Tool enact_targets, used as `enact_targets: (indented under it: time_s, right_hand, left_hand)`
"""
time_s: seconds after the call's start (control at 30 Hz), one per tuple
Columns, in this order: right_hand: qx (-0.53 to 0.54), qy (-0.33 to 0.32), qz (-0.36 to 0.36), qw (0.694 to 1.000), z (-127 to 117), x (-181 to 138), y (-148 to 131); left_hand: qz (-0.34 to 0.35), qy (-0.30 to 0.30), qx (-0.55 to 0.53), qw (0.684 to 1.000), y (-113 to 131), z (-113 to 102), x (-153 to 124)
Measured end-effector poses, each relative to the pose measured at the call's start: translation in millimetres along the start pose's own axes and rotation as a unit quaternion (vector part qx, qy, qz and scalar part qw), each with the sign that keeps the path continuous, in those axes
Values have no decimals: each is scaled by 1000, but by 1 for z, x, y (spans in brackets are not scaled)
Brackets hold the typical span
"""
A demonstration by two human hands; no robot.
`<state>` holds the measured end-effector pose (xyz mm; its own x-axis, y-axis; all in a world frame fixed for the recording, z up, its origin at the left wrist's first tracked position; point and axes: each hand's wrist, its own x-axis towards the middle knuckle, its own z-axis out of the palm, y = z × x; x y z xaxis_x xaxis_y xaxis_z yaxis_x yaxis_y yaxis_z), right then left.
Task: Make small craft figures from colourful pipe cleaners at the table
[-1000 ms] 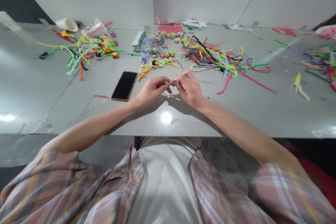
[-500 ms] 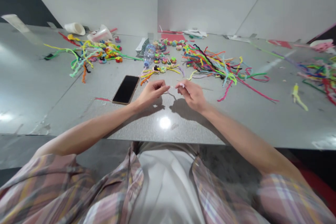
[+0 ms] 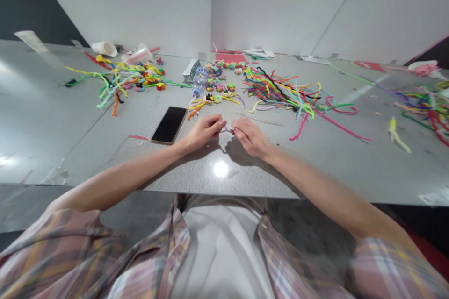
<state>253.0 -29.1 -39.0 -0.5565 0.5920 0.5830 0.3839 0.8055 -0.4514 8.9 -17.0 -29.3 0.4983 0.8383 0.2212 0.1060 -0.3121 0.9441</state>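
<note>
Close together above the grey table, my left hand and my right hand both pinch a short pale pinkish-white pipe cleaner. Only a small stretch of it shows between the fingertips; the rest is hidden in the fingers. Just beyond my hands lie small twisted pipe-cleaner pieces in yellow, orange and purple. A thin straight wire or stem rests on the table behind my right hand.
A black-screened phone lies left of my hands. Behind it are a clear plastic bottle and a heap of knotted pipe cleaners. A loose bundle of colourful pipe cleaners spreads to the right. Tipped cups stand near the wall.
My right hand has turned so its knuckles face up more, and its fingertips have come closer to my left hand's. The view has tilted slightly upward.
</note>
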Motion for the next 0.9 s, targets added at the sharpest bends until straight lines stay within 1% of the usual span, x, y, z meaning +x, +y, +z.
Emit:
enact_targets:
  time_s: [0.1, 0.23, 0.3, 0.4, 0.47, 0.53, 0.6, 0.73, 0.9]
  right_hand:
    - [-6, -5, -8, 1000, 2, 0, 0]
    - [-2, -8, 29, 1000, -2, 4, 0]
    - [-9, -48, 28, 998, -9, 8, 4]
    - [-32, -148, 5, 988, -26, 14, 14]
    - [-31, -187, 13, 982, -38, 15, 20]
    - [-16, -191, 16, 981, -47, 15, 23]
    - [-7, -192, 20, 981, -53, 14, 21]
    - [-19, -177, 27, 984, -64, 12, 19]
    - [-35, -137, 8, 990, -78, 8, 32]
  left_hand:
    - [12, -1, 37, 999, 1, 0, 1]
    - [31, -7, 87, 996, 1, 1, 1]
    - [40, -13, 105, 994, 0, 3, 1]
    - [59, -25, 127, 990, -2, 6, 1]
    - [73, -45, 144, 986, -4, 8, 0]
    - [87, -69, 165, 980, -5, 9, -1]
    - [99, -76, 183, 975, -6, 10, -2]
    - [92, -63, 189, 976, -5, 11, -2]
    - [60, -57, 162, 983, 1, 12, -3]
